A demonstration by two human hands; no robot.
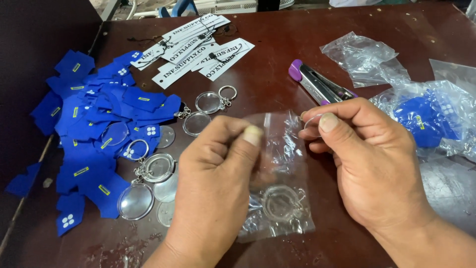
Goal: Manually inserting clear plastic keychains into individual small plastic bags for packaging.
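Note:
Both of my hands hold a small clear plastic bag (280, 168) above the dark red table (277, 74). My left hand (218, 178) pinches the bag's top left edge between thumb and fingers. My right hand (362, 159) pinches the top right edge and also seems to hold a small clear disc at its fingertips. Inside the bag, near its bottom, lies a round clear keychain case (280, 202) with a metal ring.
A pile of blue fabric cut-outs (99, 129) covers the left side, with several clear round keychain cases (148, 183) beside it. White paper tags (193, 47) lie at the back. A purple-ended stapler (317, 84) and crumpled clear bags (426, 114), one holding blue pieces, sit to the right.

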